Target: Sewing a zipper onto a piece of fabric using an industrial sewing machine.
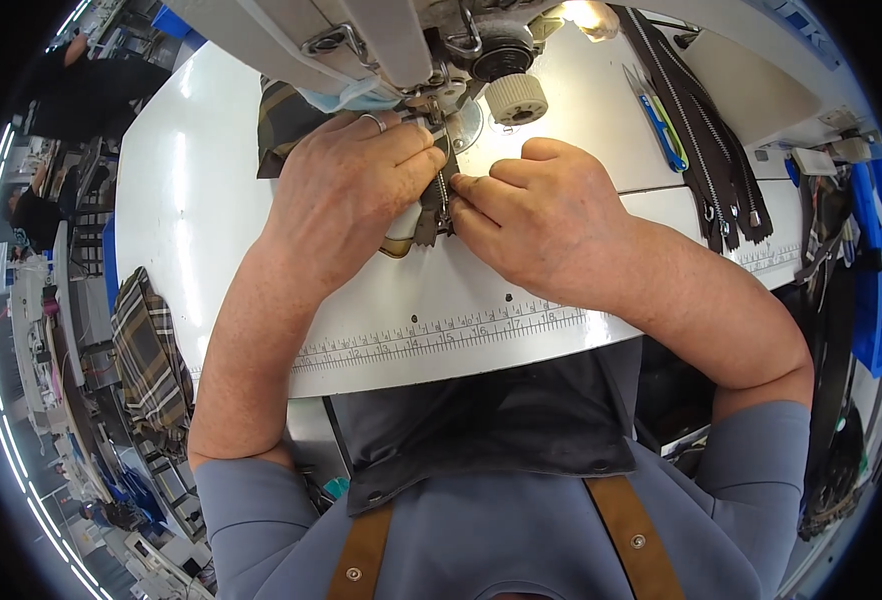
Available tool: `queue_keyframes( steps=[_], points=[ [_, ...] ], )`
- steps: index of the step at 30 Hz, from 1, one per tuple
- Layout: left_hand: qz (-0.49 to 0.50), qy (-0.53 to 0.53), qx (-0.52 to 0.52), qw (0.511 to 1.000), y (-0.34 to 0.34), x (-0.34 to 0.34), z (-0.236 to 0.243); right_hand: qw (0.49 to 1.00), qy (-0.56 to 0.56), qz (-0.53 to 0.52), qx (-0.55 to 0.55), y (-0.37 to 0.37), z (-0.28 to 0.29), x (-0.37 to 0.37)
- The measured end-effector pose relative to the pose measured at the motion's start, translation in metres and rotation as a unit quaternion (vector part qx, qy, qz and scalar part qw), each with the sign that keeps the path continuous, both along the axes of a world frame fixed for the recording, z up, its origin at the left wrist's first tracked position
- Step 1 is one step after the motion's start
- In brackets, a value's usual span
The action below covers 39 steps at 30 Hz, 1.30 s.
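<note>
A dark brown zipper with metal teeth runs under the sewing machine's needle area. My left hand, with a ring on one finger, is closed with curled fingers at the zipper's left edge, close to the presser foot. From the other side my right hand pinches the zipper near its lower end; its fingertips are partly hidden. Plaid fabric reaches out behind my left hand, and part of a curved, light-coloured edge shows below that hand.
Several more brown zippers lie at the right of the white table, beside thread snips with blue and green handles. A ruler strip follows the front edge. Folded plaid cloth hangs at the left. People work farther off.
</note>
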<state>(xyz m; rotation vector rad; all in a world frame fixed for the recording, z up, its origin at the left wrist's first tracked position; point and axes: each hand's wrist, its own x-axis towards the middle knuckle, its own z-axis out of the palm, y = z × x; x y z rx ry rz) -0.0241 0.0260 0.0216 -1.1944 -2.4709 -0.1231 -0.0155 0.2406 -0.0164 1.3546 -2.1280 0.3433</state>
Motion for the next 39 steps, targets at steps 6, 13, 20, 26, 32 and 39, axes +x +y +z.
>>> queue_keyframes(
  steps=[6,13,20,26,32,39],
  points=[
    [0.040,0.050,-0.072,0.995,0.009,0.002,-0.002,1.000,-0.006,-0.007,-0.003,-0.004,-0.001,-0.009],
    [0.071,0.092,-0.105,0.988,0.015,0.002,-0.013,0.999,-0.014,-0.041,0.000,-0.007,-0.004,-0.010],
    [0.065,-0.015,0.072,0.995,0.000,-0.001,-0.002,1.000,0.001,-0.020,-0.018,-0.002,-0.003,-0.005],
    [0.061,-0.010,-0.011,0.998,0.005,0.000,0.001,1.000,-0.001,-0.013,-0.018,-0.004,-0.006,-0.004],
    [0.090,-0.022,-0.055,0.994,0.013,0.003,-0.003,1.000,-0.005,-0.022,-0.005,-0.004,-0.003,-0.006],
    [0.174,-0.035,-0.090,0.980,0.033,0.012,-0.007,0.999,-0.019,-0.039,0.028,-0.004,0.000,-0.009]
  ],
)
